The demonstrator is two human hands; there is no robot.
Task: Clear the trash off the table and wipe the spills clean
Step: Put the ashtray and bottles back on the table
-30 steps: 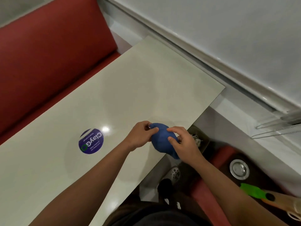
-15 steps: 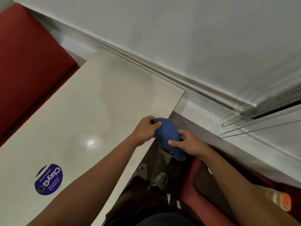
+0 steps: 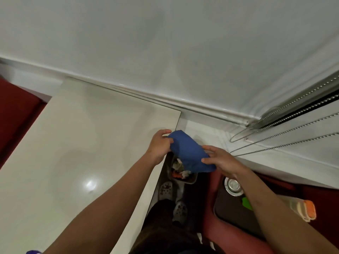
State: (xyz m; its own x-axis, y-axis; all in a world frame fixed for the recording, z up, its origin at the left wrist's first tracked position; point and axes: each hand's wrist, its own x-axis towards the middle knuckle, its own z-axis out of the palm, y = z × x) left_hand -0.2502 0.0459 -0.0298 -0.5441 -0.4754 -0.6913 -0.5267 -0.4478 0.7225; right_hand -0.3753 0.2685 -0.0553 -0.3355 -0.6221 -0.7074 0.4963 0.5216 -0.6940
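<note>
A bunched blue cloth [image 3: 189,152] hangs in the air just past the right edge of the glossy white table [image 3: 77,143]. My left hand [image 3: 159,143] grips its upper end at the table's corner. My right hand [image 3: 220,160] pinches its lower end. Directly under the cloth, on the floor, stands a small grey bin [image 3: 190,178] with crumpled trash [image 3: 178,170] inside; the cloth hides part of it.
A red bench seat [image 3: 211,222] on the right carries a dark tray [image 3: 231,213] with a metal lid [image 3: 233,186], a green item [image 3: 246,203] and an orange-capped bottle [image 3: 302,209]. Blind cords [image 3: 275,140] hang by the white wall. My feet in clogs [image 3: 166,189] stand below.
The view has swung to the right. Both hands carried the blue cloth off the table's surface, past its right edge, to above the bin.
</note>
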